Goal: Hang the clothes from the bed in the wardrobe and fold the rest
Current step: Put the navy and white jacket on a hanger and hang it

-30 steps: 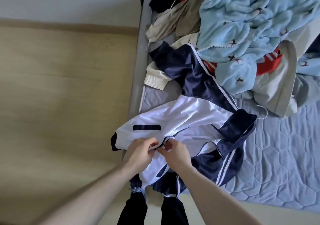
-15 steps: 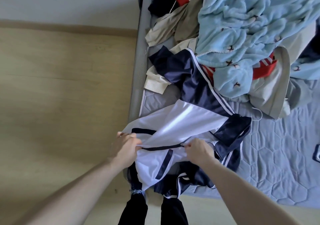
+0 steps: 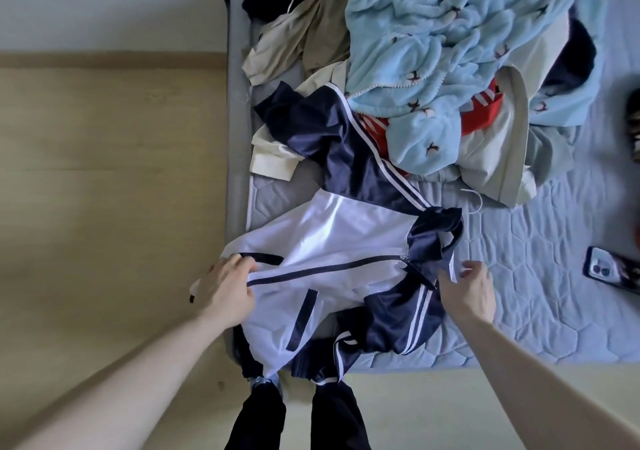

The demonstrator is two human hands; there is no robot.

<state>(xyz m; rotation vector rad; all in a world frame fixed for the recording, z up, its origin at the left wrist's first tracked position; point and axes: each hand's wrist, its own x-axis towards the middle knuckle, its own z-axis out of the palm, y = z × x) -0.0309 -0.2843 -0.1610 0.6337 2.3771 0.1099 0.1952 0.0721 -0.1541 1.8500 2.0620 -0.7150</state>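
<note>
A white and navy track jacket (image 3: 325, 241) lies across the near left corner of the bed (image 3: 540, 276), its dark zipper closed from hem to collar. My left hand (image 3: 227, 288) grips the hem end of the zipper at the bed's edge. My right hand (image 3: 465, 288) is at the navy collar with its fingers spread and relaxed, holding nothing that I can see. Behind the jacket a heap of clothes is piled: a light blue fleece (image 3: 446, 44), a red garment (image 3: 481, 113), beige and khaki pieces (image 3: 301, 44) and a cream garment (image 3: 273, 162).
A phone (image 3: 613, 273) lies on the quilted mattress at the right. A white hanger hook (image 3: 476, 200) pokes out from under the heap. Wooden floor (image 3: 114, 179) lies left of the bed. My legs in dark trousers (image 3: 294, 415) stand at the bed's foot.
My hands were together at the jacket's hem; the right one has run up the zipper to the collar, closing it, and has let go. The left hand moved a little left, still holding the hem.
</note>
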